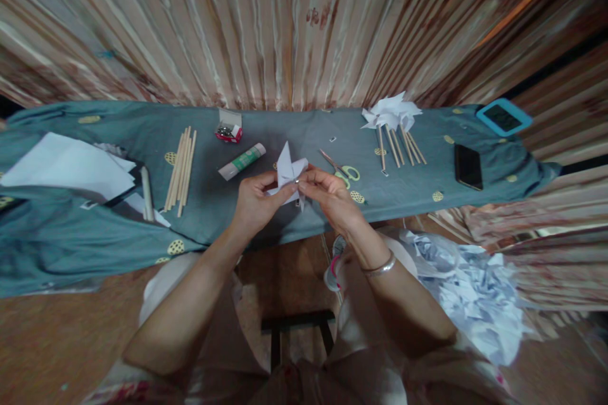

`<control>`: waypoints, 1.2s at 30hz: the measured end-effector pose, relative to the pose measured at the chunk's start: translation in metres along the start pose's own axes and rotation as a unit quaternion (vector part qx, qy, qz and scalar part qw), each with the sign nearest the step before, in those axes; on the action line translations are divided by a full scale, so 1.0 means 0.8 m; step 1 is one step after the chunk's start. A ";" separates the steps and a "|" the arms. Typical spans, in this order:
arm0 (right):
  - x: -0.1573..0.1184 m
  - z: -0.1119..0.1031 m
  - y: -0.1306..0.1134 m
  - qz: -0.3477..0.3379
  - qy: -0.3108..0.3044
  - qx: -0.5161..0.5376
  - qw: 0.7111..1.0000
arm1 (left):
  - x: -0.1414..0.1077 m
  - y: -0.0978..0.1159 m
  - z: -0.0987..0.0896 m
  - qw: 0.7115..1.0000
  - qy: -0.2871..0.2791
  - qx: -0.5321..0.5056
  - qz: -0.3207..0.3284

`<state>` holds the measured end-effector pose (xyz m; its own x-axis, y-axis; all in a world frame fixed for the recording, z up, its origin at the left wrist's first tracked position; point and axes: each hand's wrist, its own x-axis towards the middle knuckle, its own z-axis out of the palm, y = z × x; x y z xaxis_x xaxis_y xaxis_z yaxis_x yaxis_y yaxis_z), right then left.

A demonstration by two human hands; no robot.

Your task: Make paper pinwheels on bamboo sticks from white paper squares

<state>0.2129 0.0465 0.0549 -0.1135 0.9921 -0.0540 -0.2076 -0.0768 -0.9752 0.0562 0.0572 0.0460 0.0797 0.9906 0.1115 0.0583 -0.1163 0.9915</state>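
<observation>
A white paper pinwheel (287, 164) with folded, pointed blades is held up over the near edge of the table. My left hand (259, 202) grips it from the left, thumb across its front. From the other side, my right hand (330, 193) pinches it near the middle with closed fingers. A small shiny metal piece, like a pin head, shows between the fingertips; its exact kind is too small to tell. Beyond the hands lie a glue stick (243, 161) and scissors (344, 171) with light green handles.
An opened small box of metal pieces (229, 126) and wooden sticks (180, 171) lie left, beside paper sheets (71, 168). Finished pinwheels (392, 112) on sticks, a phone (468, 166) and a blue-framed device (504, 117) lie right. A bag of folded paper (479, 297) stands below.
</observation>
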 end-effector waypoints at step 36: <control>0.014 0.005 0.020 0.021 0.101 0.068 0.992 | 0.005 -0.006 -0.005 0.997 0.024 -0.062 -0.046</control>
<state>0.2040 0.0563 0.0392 0.0696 0.9864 -0.1487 -0.3381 -0.1169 -0.9338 0.0522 0.0619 0.0421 0.0313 0.9993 0.0195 -0.0613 -0.0175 0.9980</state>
